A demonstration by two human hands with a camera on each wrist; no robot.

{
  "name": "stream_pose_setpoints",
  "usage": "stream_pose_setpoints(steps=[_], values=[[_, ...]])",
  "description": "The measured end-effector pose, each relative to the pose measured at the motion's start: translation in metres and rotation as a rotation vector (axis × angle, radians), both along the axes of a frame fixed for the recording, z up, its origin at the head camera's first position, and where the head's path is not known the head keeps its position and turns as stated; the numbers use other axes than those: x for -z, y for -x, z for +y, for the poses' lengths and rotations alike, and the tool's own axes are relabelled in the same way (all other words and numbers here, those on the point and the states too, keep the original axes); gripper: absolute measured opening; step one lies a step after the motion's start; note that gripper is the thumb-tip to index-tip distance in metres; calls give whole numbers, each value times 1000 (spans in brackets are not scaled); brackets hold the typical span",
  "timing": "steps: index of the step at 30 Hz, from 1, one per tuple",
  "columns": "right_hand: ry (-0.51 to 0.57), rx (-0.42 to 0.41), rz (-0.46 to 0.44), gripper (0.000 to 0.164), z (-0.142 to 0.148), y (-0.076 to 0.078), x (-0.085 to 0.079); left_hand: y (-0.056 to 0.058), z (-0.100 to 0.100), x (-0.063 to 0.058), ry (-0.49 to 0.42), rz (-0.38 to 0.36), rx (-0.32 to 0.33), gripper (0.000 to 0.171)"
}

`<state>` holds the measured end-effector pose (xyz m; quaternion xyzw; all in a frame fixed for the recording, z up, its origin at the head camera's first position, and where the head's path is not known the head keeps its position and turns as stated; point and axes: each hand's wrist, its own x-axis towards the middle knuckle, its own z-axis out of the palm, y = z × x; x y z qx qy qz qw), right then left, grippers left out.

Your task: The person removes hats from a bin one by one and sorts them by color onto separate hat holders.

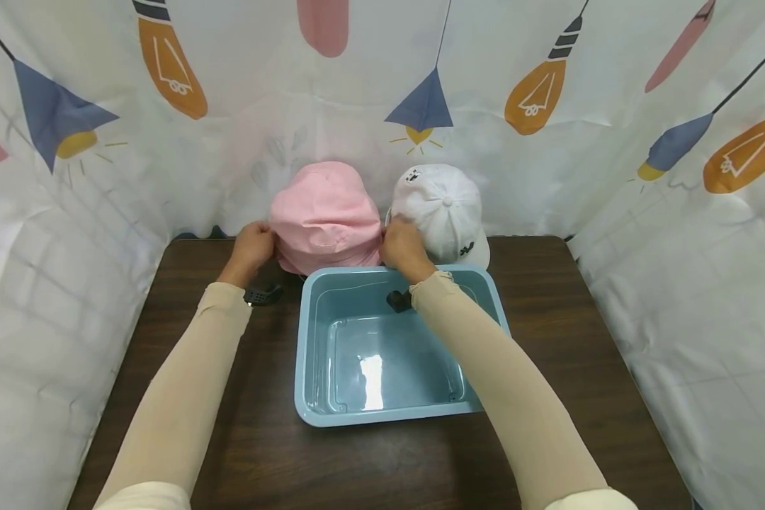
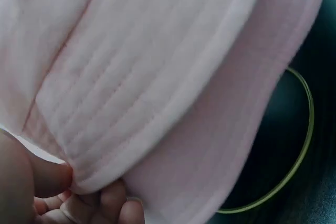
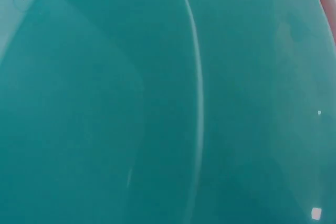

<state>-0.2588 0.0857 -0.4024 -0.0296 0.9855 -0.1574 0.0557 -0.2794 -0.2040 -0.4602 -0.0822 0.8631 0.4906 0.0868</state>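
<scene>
A pink hat (image 1: pixel 328 212) with a stitched brim (image 2: pixel 152 72) stands at the back of the table, behind a light blue basin (image 1: pixel 382 354). My left hand (image 1: pixel 255 244) pinches the brim edge at its left side; thumb and fingers show in the left wrist view. Beneath that brim lies a second pink layer (image 2: pixel 231 114); whether it is another hat, I cannot tell. My right hand (image 1: pixel 404 244) grips the pink hat's right edge, its fingertips partly hidden. Just beside that hand sits a white cap (image 1: pixel 446 209). The right wrist view shows only the basin wall (image 3: pixel 157 103) and a pink sliver.
The dark wooden table (image 1: pixel 261 439) is bordered by a white printed curtain (image 1: pixel 242 142) behind and at both sides. The basin lies beneath my right forearm. A thin yellowish loop (image 2: pixel 310 114) shows beside the pink hat.
</scene>
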Motion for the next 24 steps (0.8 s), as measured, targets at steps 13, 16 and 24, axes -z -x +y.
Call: stream_pose_setpoints(steps=[13,16,24], values=[[86,-81,54,28,-3,23,-48,-35,-3,-2,-192,-71,28,53],[214,-40,-25,30,-5,37,-49,-41,-1,-1,-222,-88,34,53],[221,-16,-52,38,-12,55,-37,-47,4,2,-292,-30,6,36]])
